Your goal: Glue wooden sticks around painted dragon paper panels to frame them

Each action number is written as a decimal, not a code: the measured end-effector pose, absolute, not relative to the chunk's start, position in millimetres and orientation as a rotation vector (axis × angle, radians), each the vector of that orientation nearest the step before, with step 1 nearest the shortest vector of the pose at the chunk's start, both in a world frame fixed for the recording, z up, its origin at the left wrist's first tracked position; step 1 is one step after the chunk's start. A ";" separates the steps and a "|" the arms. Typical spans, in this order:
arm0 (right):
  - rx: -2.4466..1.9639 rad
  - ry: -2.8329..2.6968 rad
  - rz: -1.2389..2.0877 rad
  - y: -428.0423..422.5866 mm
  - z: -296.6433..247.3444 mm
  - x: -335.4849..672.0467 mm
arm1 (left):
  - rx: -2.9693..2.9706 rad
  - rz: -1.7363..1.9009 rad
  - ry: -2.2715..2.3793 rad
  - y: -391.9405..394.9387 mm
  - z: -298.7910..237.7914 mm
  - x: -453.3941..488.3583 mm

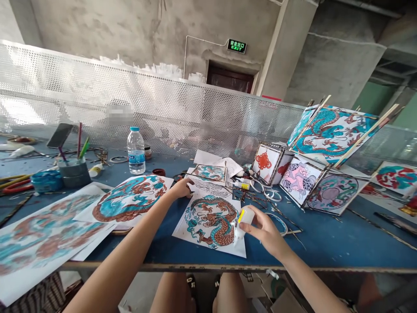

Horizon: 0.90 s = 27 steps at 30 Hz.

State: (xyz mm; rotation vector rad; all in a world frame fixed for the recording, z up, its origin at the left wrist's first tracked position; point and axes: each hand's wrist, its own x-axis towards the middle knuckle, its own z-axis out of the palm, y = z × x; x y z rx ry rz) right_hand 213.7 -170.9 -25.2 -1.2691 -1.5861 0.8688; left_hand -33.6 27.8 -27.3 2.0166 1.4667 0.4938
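My right hand [265, 230] is closed round a small white glue bottle [243, 221] with a yellow tip, held tilted over the right edge of a coloured dragon drawing [208, 221] on white paper. My left hand [181, 188] rests with curled fingers on the top left corner of that sheet, beside a black-and-white line drawing [211, 188]; whether it grips anything is unclear. Both forearms reach out over the blue table [325, 243].
Larger dragon prints [130, 199] lie to the left, with a water bottle [136, 150], a cup of brushes [74, 170] and a phone [60, 135] behind. Painted lantern frames [312, 180] and sticks crowd the right. A perforated metal screen [163, 108] backs the table.
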 end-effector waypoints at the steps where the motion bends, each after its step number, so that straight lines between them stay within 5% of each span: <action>1: -1.266 -1.600 0.877 -171.8 -25.6 211.8 | 2.020 0.492 1.469 28.3 -27.8 -33.7; 27: -1.318 -1.731 0.747 -183.9 -24.2 196.7 | 2.078 0.390 1.511 27.0 -26.9 -31.3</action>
